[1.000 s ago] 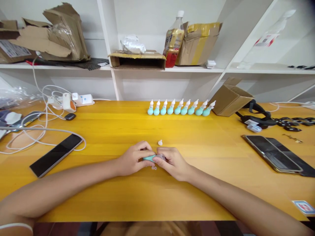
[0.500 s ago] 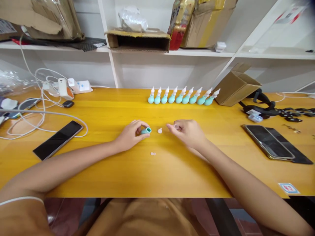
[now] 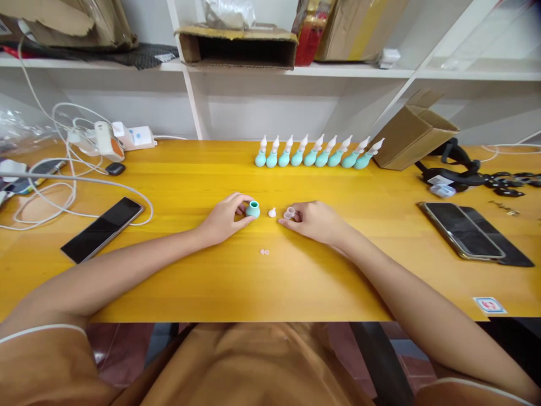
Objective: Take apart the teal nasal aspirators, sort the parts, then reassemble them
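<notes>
Left hand (image 3: 224,217) rests on the yellow table (image 3: 177,270), thumb and fingers pinched around a small teal bulb (image 3: 253,209). The bulb stands upright on the tabletop, round and squat, soft-looking rubber, with a dark open neck facing up and no tip fitted. It sits near the table's middle, just left of a small white tip (image 3: 272,212) lying loose on the wood.

Right hand (image 3: 315,220) lies knuckles up, fingers curled, thumb and forefinger nipping a small clear cap (image 3: 289,213) that touches the table, just right of the white tip. The two hands are near each other with the tip between them.

Closer to the person, two tiny pale discs (image 3: 264,252) lie side by side on the table, apart from both hands.

Behind, along the far edge, a row of finished bulbs (image 3: 316,153) stands in a line: teal bodies, white pointed nozzles, the right-hand ones leaning right. A brown cardboard box (image 3: 412,135) lies tipped just beside the row's right end.

Left side: a black phone (image 3: 102,228) flat on the table, white cables (image 3: 63,186) looped around it, a power strip (image 3: 131,137) behind. Right side: another phone (image 3: 462,237) on a dark case, black straps (image 3: 454,169) beyond it. White shelves (image 3: 338,72) above hold open cartons.
</notes>
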A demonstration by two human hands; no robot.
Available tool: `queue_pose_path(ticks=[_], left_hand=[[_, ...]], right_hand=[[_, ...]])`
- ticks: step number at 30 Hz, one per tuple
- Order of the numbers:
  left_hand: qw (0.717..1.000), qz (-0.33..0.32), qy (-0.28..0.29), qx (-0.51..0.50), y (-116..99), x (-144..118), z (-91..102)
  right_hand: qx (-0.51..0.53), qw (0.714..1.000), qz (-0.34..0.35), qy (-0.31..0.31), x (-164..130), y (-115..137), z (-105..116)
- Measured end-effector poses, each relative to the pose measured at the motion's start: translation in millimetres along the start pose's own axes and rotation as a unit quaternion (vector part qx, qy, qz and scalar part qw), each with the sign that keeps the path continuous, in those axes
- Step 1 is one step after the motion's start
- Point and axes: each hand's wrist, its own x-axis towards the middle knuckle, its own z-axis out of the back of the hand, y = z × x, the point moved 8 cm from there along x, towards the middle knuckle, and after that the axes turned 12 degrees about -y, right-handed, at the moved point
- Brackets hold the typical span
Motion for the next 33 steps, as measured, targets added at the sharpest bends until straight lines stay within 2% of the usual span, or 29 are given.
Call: queue_pose_path(ticks=[6, 12, 17, 20, 22, 25, 28, 30, 33], left_hand=[[0.999, 0.011, -0.021, -0.044, 2, -1, 1.5], [0.999, 0.008, -0.021, -0.026, 1, -1, 2.1], [1.000, 0.004, -0.020, -0.008, 1, 0, 1.8], [1.000, -0.004, -0.024, 0.001, 1, -1, 1.4], [0.999, -0.007, -0.031, 0.005, 2, -3, 1.2], [0.999, -0.010, -0.044, 0.003, 4, -5, 1.1], [0.999, -0.002, -0.047, -0.007, 6, -6, 0.9], [0.999, 0.008, -0.049, -0.010, 8, -6, 1.8], [0.998, 0.008, -0.059, -0.005, 8, -7, 5.3]], right_hand=[[0.045, 0.998, 0.033, -0.001, -5, 2, 1], [0.031, 0.998, 0.047, -0.021, -2, 4, -3], [0.011, 0.999, 0.047, -0.014, -3, 7, -3], [-0.019, 0.999, 0.036, 0.018, -4, 4, 2], [-0.045, 0.998, 0.032, 0.011, 0, -1, 14], [-0.057, 0.993, 0.063, -0.078, 21, -5, 46], [-0.044, 0.975, 0.152, -0.155, 57, 5, 72], [-0.040, 0.960, 0.204, -0.188, 85, 15, 81], [-0.054, 0.952, 0.206, -0.219, 131, 27, 82]])
